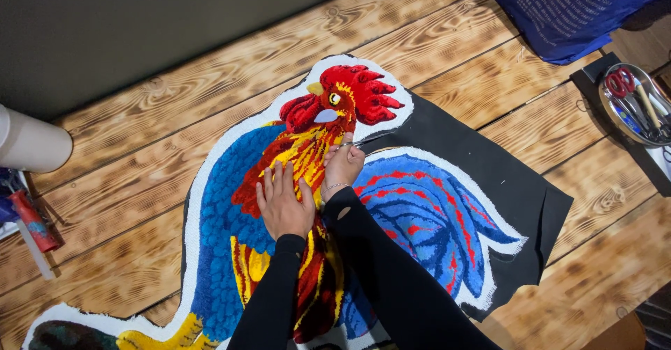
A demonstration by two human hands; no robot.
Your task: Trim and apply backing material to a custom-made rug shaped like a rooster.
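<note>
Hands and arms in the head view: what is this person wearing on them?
Both arms are in long, close-fitting black sleeves that reach the wrists. The right sleeve has a small hole near the cuff. The left hand and right hand are bare, no gloves. A thin bracelet circles the right wrist.

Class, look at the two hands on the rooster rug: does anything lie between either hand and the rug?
Nothing visible does. The left hand lies flat on the rooster rug, touching its pile. The right hand rests on the rug too, holding scissors whose blades point toward the rooster's neck.
</note>
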